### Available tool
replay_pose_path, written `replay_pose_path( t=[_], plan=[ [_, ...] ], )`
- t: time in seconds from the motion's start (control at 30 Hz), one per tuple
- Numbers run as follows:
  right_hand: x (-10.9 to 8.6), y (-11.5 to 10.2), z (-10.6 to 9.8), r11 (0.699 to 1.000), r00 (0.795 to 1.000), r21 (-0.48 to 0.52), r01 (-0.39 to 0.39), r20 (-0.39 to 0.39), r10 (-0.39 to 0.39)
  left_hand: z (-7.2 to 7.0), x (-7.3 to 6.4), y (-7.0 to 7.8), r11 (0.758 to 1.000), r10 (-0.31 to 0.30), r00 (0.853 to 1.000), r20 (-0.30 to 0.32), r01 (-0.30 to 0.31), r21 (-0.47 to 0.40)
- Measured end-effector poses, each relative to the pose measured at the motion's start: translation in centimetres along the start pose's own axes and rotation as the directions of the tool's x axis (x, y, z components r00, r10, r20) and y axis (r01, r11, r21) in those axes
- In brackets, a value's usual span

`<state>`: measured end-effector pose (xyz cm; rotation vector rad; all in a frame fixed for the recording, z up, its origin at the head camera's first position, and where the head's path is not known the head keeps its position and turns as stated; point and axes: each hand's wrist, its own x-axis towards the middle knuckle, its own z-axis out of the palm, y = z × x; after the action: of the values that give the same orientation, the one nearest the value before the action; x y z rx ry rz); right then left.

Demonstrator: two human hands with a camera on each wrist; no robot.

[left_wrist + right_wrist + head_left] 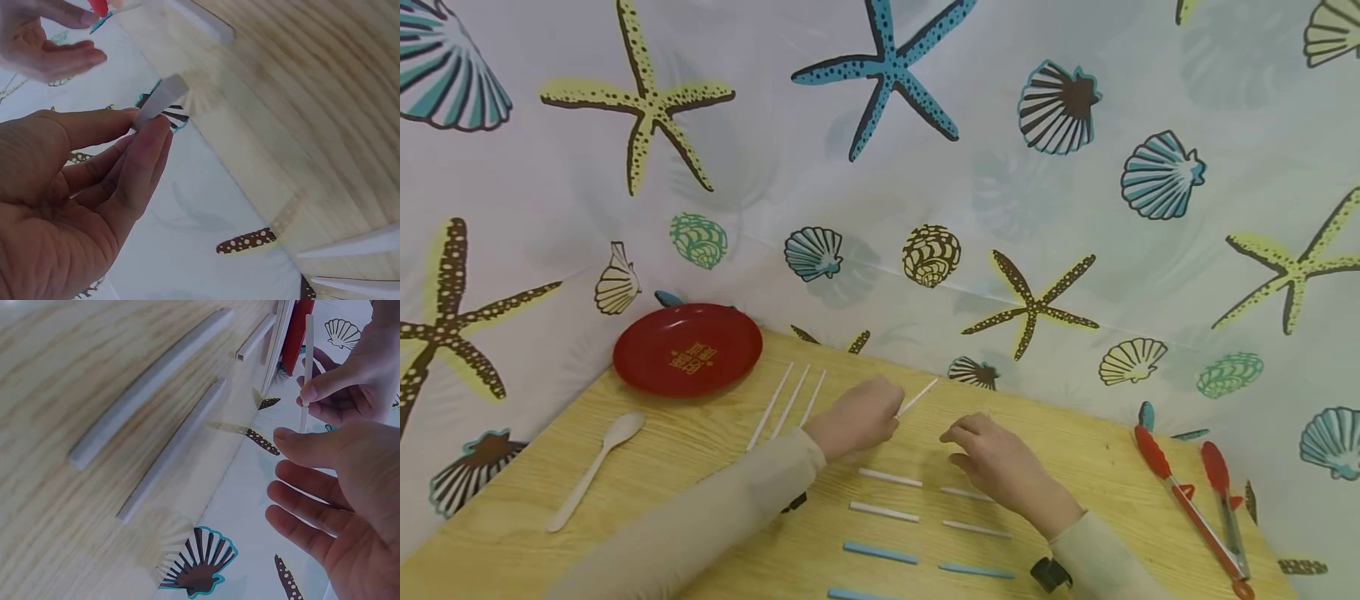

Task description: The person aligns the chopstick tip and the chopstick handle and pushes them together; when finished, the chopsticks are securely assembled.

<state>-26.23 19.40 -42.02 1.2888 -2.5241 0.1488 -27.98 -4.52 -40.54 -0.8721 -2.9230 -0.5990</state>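
My left hand (pixel 863 415) pinches a slim white stick (pixel 919 397) between thumb and fingertips, above the far part of the table. In the left wrist view the blunt square end of that white stick (pixel 164 99) points outward. To its right, my right hand (pixel 1003 468) hovers with fingers loosely bent and nothing held, as the right wrist view of the right hand (pixel 350 506) also shows. Below the hands lie white sticks (pixel 889 477) and blue sticks (pixel 880 552) in two columns. Several longer-looking white sticks (pixel 790 402) lie left of my left hand, partly hidden by the arm.
A red plate (pixel 647 367) sits at the back left corner. A pale spoon (pixel 597 462) lies in front of it. Two red-tipped tongs (pixel 1195 512) lie at the right side. A sheet with shells and starfish (pixel 880 200) hangs behind the wooden table (pixel 685 458).
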Motion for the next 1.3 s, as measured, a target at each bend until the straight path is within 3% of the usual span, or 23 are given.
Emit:
replay_pose_path(
  t=[0.27,0.7,0.8,1.13,1.3],
  plan=[
    [-1.0,0.0,-0.1,0.993,0.989,0.089,-0.076,0.131,0.064,0.0,0.0,-2.4,0.985,-0.134,0.991,0.020,0.135,-0.109],
    [-2.5,0.3,-0.1,0.965,0.953,0.212,-0.152,0.290,0.087,0.3,0.2,-5.3,0.952,-0.299,0.954,0.037,0.301,-0.065],
    [-2.8,0.4,0.0,0.961,0.946,0.223,-0.164,0.311,0.089,0.4,0.0,-5.7,0.947,-0.314,0.949,0.039,0.316,-0.051],
    [-2.9,0.4,0.1,0.956,0.935,0.222,-0.193,0.338,0.110,0.3,-0.5,-6.0,0.955,-0.294,0.955,0.045,0.295,-0.021],
    [-2.7,0.3,0.3,0.964,0.942,0.200,-0.173,0.318,0.103,0.1,-0.6,-5.9,0.953,-0.303,0.952,0.052,0.303,0.003]
  ],
)
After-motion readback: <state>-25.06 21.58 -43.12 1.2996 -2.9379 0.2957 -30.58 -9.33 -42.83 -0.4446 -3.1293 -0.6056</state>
